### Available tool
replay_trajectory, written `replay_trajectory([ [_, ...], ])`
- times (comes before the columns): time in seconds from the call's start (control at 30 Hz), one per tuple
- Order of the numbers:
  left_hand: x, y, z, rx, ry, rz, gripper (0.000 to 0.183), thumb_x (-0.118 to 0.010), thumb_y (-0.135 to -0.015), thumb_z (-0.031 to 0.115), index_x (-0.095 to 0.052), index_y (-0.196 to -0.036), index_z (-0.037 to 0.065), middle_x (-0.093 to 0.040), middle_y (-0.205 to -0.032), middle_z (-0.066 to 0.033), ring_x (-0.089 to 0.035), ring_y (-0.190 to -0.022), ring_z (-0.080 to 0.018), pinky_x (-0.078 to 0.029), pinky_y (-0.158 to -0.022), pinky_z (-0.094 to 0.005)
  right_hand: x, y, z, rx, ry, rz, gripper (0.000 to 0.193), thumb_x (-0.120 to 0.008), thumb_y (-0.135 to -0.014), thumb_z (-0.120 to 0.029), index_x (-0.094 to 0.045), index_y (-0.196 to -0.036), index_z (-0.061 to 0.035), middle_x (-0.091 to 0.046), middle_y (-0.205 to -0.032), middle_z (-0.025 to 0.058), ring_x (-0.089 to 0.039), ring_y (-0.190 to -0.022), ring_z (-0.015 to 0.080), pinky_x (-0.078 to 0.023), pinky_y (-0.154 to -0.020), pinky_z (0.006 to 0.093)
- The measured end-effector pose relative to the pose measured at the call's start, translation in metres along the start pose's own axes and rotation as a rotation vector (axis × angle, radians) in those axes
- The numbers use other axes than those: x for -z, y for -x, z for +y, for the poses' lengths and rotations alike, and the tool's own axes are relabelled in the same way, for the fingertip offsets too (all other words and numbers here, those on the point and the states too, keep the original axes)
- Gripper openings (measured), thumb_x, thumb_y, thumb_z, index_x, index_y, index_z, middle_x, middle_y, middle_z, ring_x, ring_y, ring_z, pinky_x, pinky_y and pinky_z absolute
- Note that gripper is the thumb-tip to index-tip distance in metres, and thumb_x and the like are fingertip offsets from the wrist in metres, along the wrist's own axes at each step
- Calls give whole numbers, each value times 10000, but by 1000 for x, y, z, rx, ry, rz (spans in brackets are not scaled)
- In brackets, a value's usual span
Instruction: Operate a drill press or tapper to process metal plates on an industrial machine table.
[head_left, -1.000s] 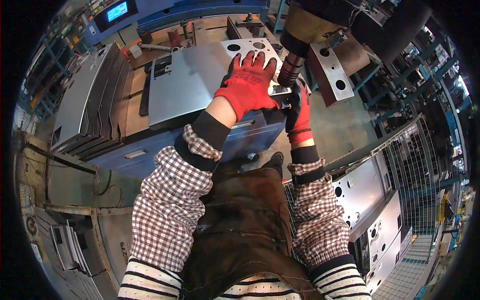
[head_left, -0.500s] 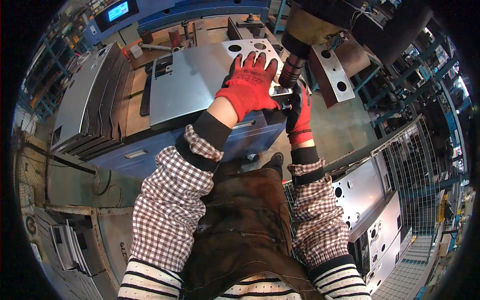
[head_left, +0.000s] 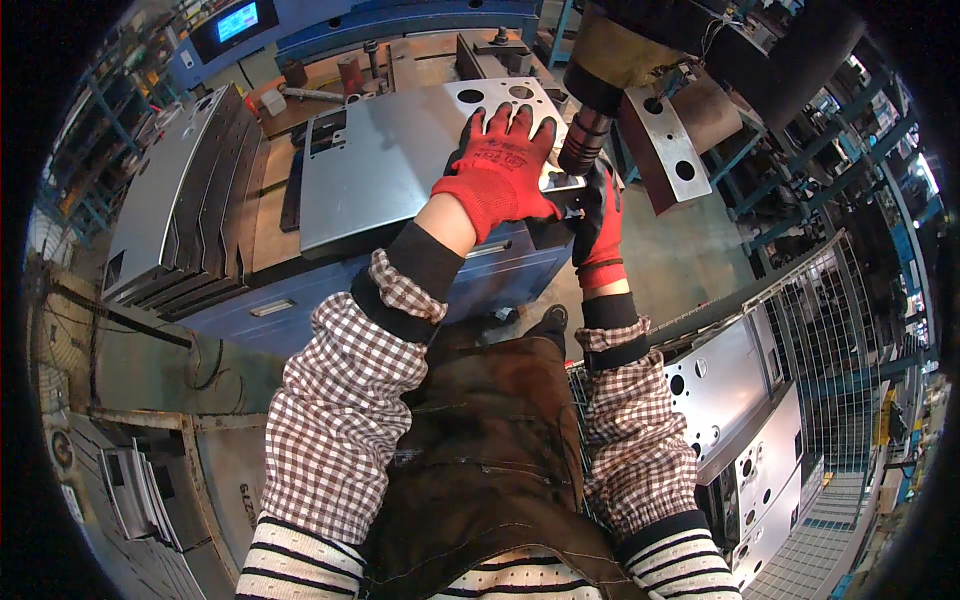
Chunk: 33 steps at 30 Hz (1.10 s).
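Note:
A grey sheet-metal panel with round holes at its far right end and a cut-out at its left lies on the blue workbench. My left hand, in a red and black glove, rests flat on the panel's right part with its fingers spread. At the panel's near right corner, my right hand, gloved alike, is closed about the edge; its fingers are partly hidden. Just above that hand hangs the dark cylindrical tool head of a machine. A bright light patch shows on the metal below the tool tip.
Several bent metal panels stand stacked at the bench's left. A bracket with round holes sits right of the tool head. Near my right arm, a wire mesh cage holds more punched panels. A lit screen stands far left.

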<state>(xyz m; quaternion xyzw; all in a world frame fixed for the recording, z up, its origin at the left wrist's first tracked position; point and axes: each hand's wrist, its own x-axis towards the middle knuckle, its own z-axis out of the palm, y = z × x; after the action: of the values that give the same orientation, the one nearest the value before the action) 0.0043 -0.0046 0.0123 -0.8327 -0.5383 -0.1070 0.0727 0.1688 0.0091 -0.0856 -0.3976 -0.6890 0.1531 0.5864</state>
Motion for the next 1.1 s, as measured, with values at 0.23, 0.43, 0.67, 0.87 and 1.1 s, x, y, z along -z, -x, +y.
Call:
replay_trajectory([
  [0.23, 2, 4, -1, 9, 14, 6, 998, -660, -604, 629, -317, -1378, 101, -298, -1411, -205, -261, -1315, -384, -156, -1065, -534, -1, -3, -5, -53, -143, -26, 413, -461, -889, -175, -451, -1286, -61, -561, -1159, 72, -574, -953, 184, -470, -761, 285],
  [0.43, -1, 2, 1, -40, 33, 83, 988, -659, -606, 614, -329, -1367, 78, -332, -1385, -215, -291, -1294, -394, -173, -1062, -528, 33, -17, 18, -281, -561, 230, 389, -419, -946, -285, -497, -1227, -28, -552, -1145, 70, -536, -992, 187, -441, -822, 314],
  [0.67, -5, 6, -2, -29, 21, 110, 975, -652, -613, 618, -333, -1360, 78, -335, -1382, -215, -299, -1291, -386, -177, -1061, -527, 96, -84, -150, 218, -431, 255, 488, -436, -923, -329, -429, -1287, -3, -538, -1216, 116, -511, -1136, 210, -407, -947, 331],
  [0.87, -1, 3, 0, -24, 1, 72, 973, -651, -609, 627, -336, -1361, 94, -336, -1385, -203, -296, -1293, -372, -171, -1062, -523, 111, -117, -207, 803, 238, 268, 420, -456, -921, -292, -533, -1170, 37, -596, -1091, 123, -594, -953, 205, -468, -842, 315],
  [1.1, -4, 3, -2, -25, -11, 67, 988, -650, -605, 629, -320, -1371, 99, -324, -1395, -197, -282, -1301, -364, -172, -1060, -524, 113, -128, -206, 755, 270, 230, 410, -432, -942, -293, -541, -1184, 20, -592, -1108, 122, -587, -983, 217, -454, -871, 330],
])
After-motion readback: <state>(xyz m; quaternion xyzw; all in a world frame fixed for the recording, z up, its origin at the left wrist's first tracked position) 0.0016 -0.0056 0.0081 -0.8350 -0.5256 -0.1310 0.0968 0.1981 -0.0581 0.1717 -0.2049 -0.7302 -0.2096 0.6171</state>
